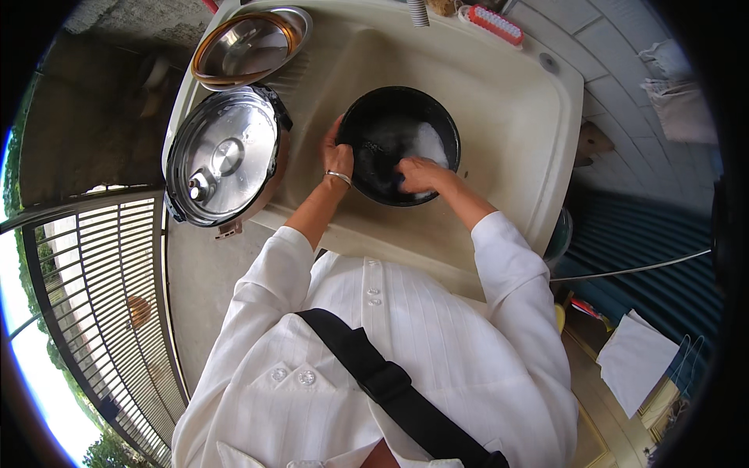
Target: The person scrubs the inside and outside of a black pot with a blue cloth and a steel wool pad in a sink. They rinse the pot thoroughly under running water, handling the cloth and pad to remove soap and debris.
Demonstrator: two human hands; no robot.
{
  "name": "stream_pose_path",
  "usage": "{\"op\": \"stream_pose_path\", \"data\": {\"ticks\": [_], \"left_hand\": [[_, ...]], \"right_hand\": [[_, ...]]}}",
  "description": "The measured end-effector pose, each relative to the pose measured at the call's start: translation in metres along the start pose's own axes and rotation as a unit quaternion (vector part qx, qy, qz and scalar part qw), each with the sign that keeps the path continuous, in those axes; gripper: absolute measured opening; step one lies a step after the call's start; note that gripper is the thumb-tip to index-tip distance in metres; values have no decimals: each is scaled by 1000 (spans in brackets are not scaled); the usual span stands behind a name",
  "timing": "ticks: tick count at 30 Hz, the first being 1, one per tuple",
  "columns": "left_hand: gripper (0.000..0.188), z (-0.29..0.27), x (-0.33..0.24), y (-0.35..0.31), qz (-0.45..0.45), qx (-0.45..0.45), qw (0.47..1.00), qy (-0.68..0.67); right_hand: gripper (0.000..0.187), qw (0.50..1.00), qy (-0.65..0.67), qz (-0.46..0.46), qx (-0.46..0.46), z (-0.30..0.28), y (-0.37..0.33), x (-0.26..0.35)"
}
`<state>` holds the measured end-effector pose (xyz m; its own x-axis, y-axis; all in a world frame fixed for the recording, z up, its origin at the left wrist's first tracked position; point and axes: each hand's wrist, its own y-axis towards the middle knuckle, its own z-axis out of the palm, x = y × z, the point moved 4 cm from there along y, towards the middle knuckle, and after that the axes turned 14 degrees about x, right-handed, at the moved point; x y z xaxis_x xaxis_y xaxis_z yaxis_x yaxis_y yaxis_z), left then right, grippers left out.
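A round black pot [374,117] sits in the basin of a cream sink [507,148], with white suds on its inside wall. My left hand [337,152] grips the pot's left rim, fingers around its outer side and a bracelet on the wrist. Inside the pot, my right hand [421,173] reaches down toward the bottom with its fingers drawn together. A small dark bluish bit shows at its fingertips, too hidden to name.
On the drainboard at left lies a shiny steel lid with a black rim [242,132]. Behind it are stacked metal bowls [250,47]. A red brush with white bristles [496,25] rests on the back ledge, near a grey ribbed hose [418,12]. A barred gate [101,273] stands at left.
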<state>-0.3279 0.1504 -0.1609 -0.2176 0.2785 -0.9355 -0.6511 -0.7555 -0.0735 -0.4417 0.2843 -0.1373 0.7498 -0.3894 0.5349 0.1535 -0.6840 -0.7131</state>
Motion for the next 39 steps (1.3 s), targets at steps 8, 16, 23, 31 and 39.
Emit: {"op": "stream_pose_path", "data": {"ticks": [8,16,23,31,39], "left_hand": [[61,65,-45,-33,111,231,748,612],[69,121,33,-77,-89,479,627,608],[34,122,-35,-50,59,417,803,422],[27,88,-63,-45,-54,444,835,320],[34,106,-54,-27,-231,364,897,95]], "right_hand": [[29,812,389,-77,-428,-36,-123,-19],[25,545,517,6,-660,22,-152,-64],[35,697,332,-122,-624,47,-89,18],[31,782,350,-161,-491,-78,-23,-49],[32,769,158,-177,-594,-18,-71,27]]}}
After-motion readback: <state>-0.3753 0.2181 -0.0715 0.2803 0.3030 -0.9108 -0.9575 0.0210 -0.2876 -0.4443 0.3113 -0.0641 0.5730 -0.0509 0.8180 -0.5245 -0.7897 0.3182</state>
